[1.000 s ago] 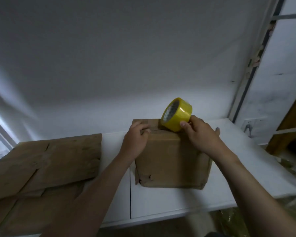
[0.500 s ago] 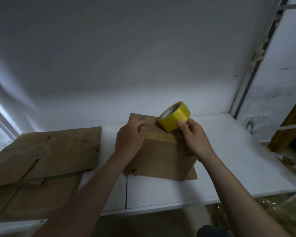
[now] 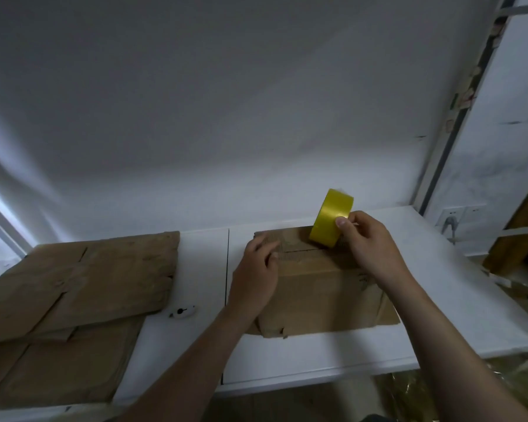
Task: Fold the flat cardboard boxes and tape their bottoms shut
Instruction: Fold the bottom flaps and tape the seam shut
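Box: the box point(image 3: 323, 287) stands on the bench point(image 3: 333, 351) in front of me, bottom flaps turned up. Their seam point(image 3: 299, 249) runs across the top.
Roll: the yellow roll point(image 3: 331, 219) stands on edge at the far right of the box top. I cannot tell whether any strip is stuck down yet.
Right grip: the right grip point(image 3: 369, 242) pinches the roll, thumb on its outer face.
Left grip: the left grip point(image 3: 256, 269) holds nothing. Its fingers lie spread over the box's left top edge and press on the flaps.
Step, as I judge it: tape is about to run along the seam.
Risk, flaps: if the left grip eases, the flaps could spring up and the tape would bridge a gap instead of closing it.
Risk, box: the box looks light and worn, so a pull on the roll may drag or tip it unless it is pinned.
Risk, tape: a skewed pull would carry the strip off the seam, or wrinkle it.
Around: the flats point(image 3: 83, 278) lie stacked on the left, well apart from the box. A small white object point(image 3: 182, 311) lies just beside their near corner. I cannot tell what it is. A socket point(image 3: 451, 213) sits on the wall at right.
In the way: the left fingertips point(image 3: 270, 245) rest near the seam's left end and would have to shift if the tape runs there.
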A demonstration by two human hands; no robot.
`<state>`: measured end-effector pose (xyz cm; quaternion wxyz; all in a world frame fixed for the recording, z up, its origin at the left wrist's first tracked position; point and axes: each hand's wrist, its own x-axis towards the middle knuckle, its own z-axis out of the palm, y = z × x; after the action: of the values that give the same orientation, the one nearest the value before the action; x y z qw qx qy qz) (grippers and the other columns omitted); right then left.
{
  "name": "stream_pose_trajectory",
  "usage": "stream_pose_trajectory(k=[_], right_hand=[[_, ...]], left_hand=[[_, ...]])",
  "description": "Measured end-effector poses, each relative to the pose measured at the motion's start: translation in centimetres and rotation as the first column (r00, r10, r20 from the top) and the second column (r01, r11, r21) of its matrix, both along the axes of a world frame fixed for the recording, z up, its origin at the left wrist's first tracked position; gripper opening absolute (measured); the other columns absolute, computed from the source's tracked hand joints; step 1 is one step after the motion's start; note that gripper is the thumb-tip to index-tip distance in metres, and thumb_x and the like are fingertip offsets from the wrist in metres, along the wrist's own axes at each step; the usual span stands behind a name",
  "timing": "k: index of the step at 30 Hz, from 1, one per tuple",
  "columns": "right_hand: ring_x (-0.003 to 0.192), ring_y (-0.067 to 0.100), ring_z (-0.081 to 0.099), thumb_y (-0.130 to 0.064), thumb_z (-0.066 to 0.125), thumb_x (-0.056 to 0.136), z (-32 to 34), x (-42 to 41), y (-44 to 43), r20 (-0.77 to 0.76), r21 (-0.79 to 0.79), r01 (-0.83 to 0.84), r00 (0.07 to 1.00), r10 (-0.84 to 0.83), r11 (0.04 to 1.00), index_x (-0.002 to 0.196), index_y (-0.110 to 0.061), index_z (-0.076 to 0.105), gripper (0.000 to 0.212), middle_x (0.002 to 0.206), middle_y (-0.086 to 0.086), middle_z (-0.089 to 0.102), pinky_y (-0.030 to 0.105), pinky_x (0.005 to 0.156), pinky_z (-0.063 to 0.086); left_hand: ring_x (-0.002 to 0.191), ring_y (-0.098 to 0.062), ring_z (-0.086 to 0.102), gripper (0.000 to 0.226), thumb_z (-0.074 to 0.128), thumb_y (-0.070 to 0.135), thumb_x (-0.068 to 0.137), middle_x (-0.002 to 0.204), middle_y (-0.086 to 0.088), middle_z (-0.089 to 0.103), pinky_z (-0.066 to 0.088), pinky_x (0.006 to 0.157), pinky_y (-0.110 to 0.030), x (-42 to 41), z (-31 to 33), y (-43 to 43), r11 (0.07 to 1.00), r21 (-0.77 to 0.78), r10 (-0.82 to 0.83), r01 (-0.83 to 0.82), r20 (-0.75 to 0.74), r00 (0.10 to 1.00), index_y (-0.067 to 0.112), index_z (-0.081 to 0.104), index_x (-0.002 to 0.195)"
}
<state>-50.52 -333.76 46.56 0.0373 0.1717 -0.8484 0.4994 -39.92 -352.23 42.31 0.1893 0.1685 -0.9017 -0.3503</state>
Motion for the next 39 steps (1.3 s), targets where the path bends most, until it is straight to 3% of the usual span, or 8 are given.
stream_pose_trajectory(k=[10, 15, 20, 23, 28, 32, 34, 39], right_hand=[[0.082, -0.009, 0.055, -0.052, 0.057, 0.097, -0.2, 4.0, -2.0, -0.045, 0.126, -0.128, 0.99, 0.135, 0.984, 0.089, -0.031, 0.056, 0.022, 0.076, -0.036, 0.062, 0.053, 0.108, 0.028], [0.091, -0.016, 0.054, -0.048, 0.061, 0.096, -0.3, 3.5, -1.5, -0.083, 0.127, -0.202, 0.973, 0.213, 0.971, 0.088, -0.031, 0.06, 0.019, 0.084, -0.028, 0.068, 0.063, 0.112, 0.023], [0.094, -0.004, 0.059, -0.058, 0.051, 0.095, -0.1, 3.4, -1.2, -0.102, 0.16, -0.248, 0.958, 0.266, 0.955, 0.096, -0.038, 0.059, 0.021, 0.09, -0.031, 0.065, 0.07, 0.106, 0.028], [0.093, 0.0, 0.059, -0.055, 0.047, 0.094, 0.1, 2.9, -1.3, -0.141, 0.155, -0.304, 0.935, 0.326, 0.94, 0.103, -0.039, 0.062, 0.024, 0.088, -0.023, 0.065, 0.051, 0.093, 0.045], [0.103, 0.001, 0.046, -0.009, 0.053, 0.098, 0.1, 2.4, -1.1, -0.247, 0.144, -0.321, 0.904, 0.348, 0.936, 0.102, -0.034, 0.072, 0.032, 0.09, -0.02, 0.066, 0.023, 0.083, 0.037], [0.106, -0.003, 0.049, -0.036, 0.063, 0.096, 0.9, 2.5, -1.5, -0.103, 0.149, -0.398, 0.904, 0.414, 0.905, 0.112, -0.041, 0.067, 0.017, 0.106, -0.014, 0.055, 0.007, 0.086, 0.036], [0.11, -0.001, 0.047, -0.055, 0.075, 0.08, 0.3, 2.2, -1.9, -0.091, 0.276, -0.443, 0.872, 0.482, 0.853, 0.107, -0.04, 0.065, 0.032, 0.111, -0.016, 0.049, 0.014, 0.091, 0.041], [0.106, 0.001, 0.048, -0.038, 0.083, 0.078, 0.7, 0.6, -3.5, -0.201, 0.265, -0.45, 0.839, 0.505, 0.853, 0.097, -0.035, 0.061, 0.03, 0.108, -0.011, 0.048, 0.013, 0.087, 0.04]], left_hand=[[0.131, -0.024, 0.049, 0.037, 0.051, 0.014, 0.1, 0.143, 0.003, 0.054, 0.039, 0.11, -0.037, 2.1, 0.5, -3.2, 0.974, -0.226, 0.007, -0.009, -0.01, 1.0, 0.024, 0.058, 0.135], [0.122, -0.002, 0.054, 0.035, 0.051, 0.024, 0.104, 0.133, 0.014, 0.062, 0.045, 0.104, -0.025, 1.0, 4.5, -1.7, 0.992, 0.117, -0.007, 0.037, -0.252, 0.968, 0.029, 0.056, 0.138], [0.122, 0.0, 0.048, 0.035, 0.054, 0.034, 0.102, 0.138, 0.015, 0.056, 0.041, 0.105, -0.024, -1.5, 7.7, -1.6, 0.98, 0.074, -0.163, 0.183, -0.218, 0.962, 0.03, 0.059, 0.137], [0.117, -0.005, 0.057, 0.024, 0.06, 0.032, 0.1, 0.126, 0.017, 0.064, 0.049, 0.102, -0.033, -2.8, 7.9, -2.2, 0.964, 0.095, -0.23, 0.25, -0.184, 0.956, 0.033, 0.069, 0.121], [0.092, 0.0, 0.069, 0.006, 0.077, 0.027, 0.088, 0.094, 0.016, 0.075, 0.058, 0.085, -0.027, -3.0, 8.4, -3.2, 0.969, 0.146, -0.148, 0.197, -0.294, 0.944, 0.031, 0.078, 0.092], [0.085, 0.002, 0.069, 0.007, 0.075, 0.026, 0.089, 0.088, 0.016, 0.075, 0.056, 0.077, -0.018, -2.9, 7.1, -2.9, 0.976, 0.188, -0.043, 0.108, -0.32, 0.946, 0.024, 0.079, 0.094], [0.085, 0.002, 0.068, 0.007, 0.071, 0.027, 0.092, 0.088, 0.016, 0.074, 0.054, 0.074, -0.015, -2.8, 6.3, -2.9, 0.972, 0.237, 0.07, 0.011, -0.334, 0.94, 0.024, 0.077, 0.093], [0.094, -0.009, 0.067, 0.015, 0.062, 0.032, 0.098, 0.096, 0.011, 0.069, 0.059, 0.077, -0.031, -2.4, 3.4, -4.1, 0.901, 0.397, 0.3, -0.175, -0.28, 0.912, 0.02, 0.071, 0.1]])
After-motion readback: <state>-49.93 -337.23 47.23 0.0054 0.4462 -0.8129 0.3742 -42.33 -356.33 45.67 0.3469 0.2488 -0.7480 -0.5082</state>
